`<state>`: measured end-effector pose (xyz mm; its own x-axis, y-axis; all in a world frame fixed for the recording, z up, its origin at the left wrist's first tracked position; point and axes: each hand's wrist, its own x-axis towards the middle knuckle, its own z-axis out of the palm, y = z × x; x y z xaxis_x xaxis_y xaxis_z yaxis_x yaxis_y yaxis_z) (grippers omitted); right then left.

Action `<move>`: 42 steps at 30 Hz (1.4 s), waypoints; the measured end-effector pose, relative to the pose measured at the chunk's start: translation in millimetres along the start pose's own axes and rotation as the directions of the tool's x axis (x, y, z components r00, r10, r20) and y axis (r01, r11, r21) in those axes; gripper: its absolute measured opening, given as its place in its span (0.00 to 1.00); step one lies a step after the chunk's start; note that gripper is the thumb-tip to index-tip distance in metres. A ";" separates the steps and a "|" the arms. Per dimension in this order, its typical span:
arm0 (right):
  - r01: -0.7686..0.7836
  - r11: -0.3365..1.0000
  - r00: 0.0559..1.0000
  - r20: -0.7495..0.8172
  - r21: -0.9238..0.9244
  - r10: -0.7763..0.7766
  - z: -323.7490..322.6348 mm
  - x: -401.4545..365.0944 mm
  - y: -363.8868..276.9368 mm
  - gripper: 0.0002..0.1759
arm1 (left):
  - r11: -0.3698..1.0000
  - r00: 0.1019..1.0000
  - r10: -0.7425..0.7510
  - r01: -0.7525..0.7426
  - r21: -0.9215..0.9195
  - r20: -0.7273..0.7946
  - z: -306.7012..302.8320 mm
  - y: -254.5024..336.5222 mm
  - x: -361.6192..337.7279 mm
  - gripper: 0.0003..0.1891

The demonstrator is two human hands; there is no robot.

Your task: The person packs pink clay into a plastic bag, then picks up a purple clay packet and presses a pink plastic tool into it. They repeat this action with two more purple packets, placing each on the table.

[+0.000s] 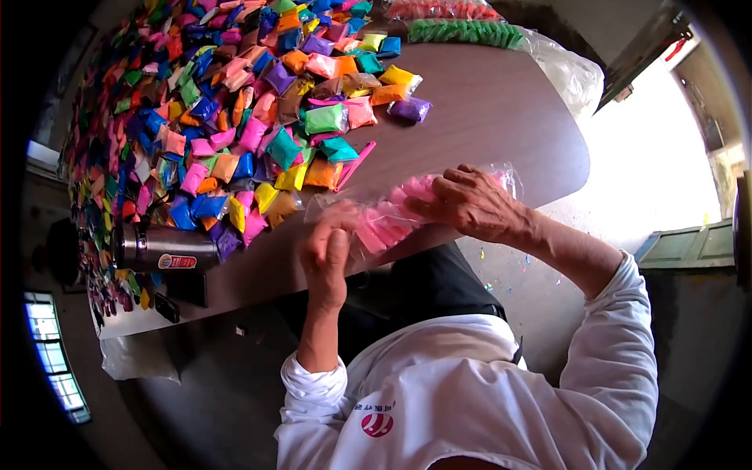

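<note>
A clear plastic bag [381, 223] with pink packets inside lies across the front edge of the table, at the middle of the head view. My left hand [324, 249] holds the bag's left end, its thumb pointing up and its fingers partly blurred over the film. On the right part of the bag, my right hand [475, 202] grips with bent fingers, the fingertips against the pink packets. Loose film of the bag sticks out past my right hand. Just beyond the bag lies a thin pink strip [356, 166] beside the heap.
A large heap of small colourful packets [235, 117] covers the left of the brown table [486, 102]. A steel flask [168, 249] lies at the near left, with a dark phone-like object [167, 308] near the edge. Bags of green packets [466, 33] and red packets [442, 10] sit at the back.
</note>
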<state>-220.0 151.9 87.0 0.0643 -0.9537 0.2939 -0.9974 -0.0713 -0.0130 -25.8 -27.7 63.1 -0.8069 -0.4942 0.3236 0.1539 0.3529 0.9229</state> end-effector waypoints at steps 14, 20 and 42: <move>0.047 0.998 0.999 0.010 -0.040 -0.046 5.2 -2.5 2.9 0.25 | 0.868 0.899 -0.436 0.408 -0.283 -0.045 -8.0 -8.9 14.0 0.25; -0.007 1.000 0.993 -0.116 -0.019 0.005 14.4 -6.6 8.2 0.26 | 0.948 0.935 -0.317 0.307 -0.085 -0.156 -6.4 6.8 -8.5 0.23; -0.634 0.175 0.290 0.022 0.753 0.957 13.5 -84.8 17.3 0.23 | 0.720 0.957 0.259 -0.105 0.686 -0.126 12.2 -44.4 -46.0 0.13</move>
<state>-242.3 227.6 49.0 -0.9349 -0.3512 0.0520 -0.1902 0.3719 -0.9086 -2.5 -11.0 4.7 -0.6605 -0.4820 0.5757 -0.1958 0.8508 0.4877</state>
